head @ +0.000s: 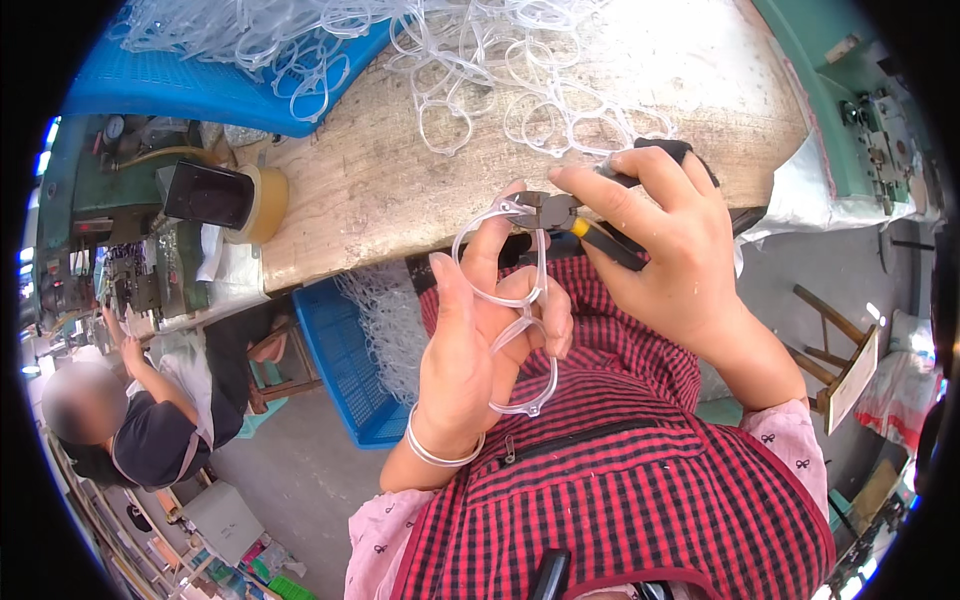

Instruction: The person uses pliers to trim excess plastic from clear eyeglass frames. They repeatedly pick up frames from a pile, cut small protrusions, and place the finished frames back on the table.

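Observation:
My left hand (480,322) holds a clear plastic eyeglass frame (544,277), its two round rims hanging down across the palm and fingers. In my right hand (667,232) is a pair of cutting pliers (551,211) with black and yellow handles. The jaws of the pliers meet the upper edge of the frame, close to my left fingertips. Whether the jaws have closed fully on the plastic is hard to see. Beyond both hands, more clear frames (446,124) lie loose on the wooden table (360,195).
A blue plastic basket (187,90) heaped with clear frames stands at the table's far left. Below the table edge is another blue basket (330,352) of frames. A tape roll (268,202) sits at the left corner. One person (157,427) works at left; a wooden stool (840,367) is at right.

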A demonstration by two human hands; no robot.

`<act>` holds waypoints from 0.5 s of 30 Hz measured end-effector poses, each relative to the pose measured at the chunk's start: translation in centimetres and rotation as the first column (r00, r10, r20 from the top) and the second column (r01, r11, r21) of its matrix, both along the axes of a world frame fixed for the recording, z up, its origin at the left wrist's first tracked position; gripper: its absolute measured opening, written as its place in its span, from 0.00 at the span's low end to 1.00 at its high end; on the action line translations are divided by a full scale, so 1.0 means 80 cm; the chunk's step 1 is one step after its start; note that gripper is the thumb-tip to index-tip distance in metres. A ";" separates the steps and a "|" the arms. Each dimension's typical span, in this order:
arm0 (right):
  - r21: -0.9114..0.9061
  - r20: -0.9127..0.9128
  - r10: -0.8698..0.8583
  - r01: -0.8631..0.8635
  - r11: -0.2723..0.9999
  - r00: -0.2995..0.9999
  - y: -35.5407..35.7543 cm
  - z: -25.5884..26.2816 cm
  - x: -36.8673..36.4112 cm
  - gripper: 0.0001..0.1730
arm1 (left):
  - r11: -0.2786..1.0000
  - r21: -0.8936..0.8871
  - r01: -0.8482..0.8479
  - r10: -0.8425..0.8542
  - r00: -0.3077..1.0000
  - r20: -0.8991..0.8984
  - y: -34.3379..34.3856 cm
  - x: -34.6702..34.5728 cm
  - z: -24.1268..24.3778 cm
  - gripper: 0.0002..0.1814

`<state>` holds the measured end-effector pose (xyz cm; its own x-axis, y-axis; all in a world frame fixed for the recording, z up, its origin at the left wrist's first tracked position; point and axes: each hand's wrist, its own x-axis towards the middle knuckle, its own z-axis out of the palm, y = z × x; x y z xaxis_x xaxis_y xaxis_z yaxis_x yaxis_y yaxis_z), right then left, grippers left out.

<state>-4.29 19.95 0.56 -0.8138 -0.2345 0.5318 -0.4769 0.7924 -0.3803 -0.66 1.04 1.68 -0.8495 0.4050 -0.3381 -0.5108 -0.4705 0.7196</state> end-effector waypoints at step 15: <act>-0.212 0.414 0.160 -0.076 0.974 0.896 0.015 -0.015 0.017 0.22 | 0.935 -0.326 0.140 -0.179 0.979 -0.095 -0.035 0.006 -0.028 0.42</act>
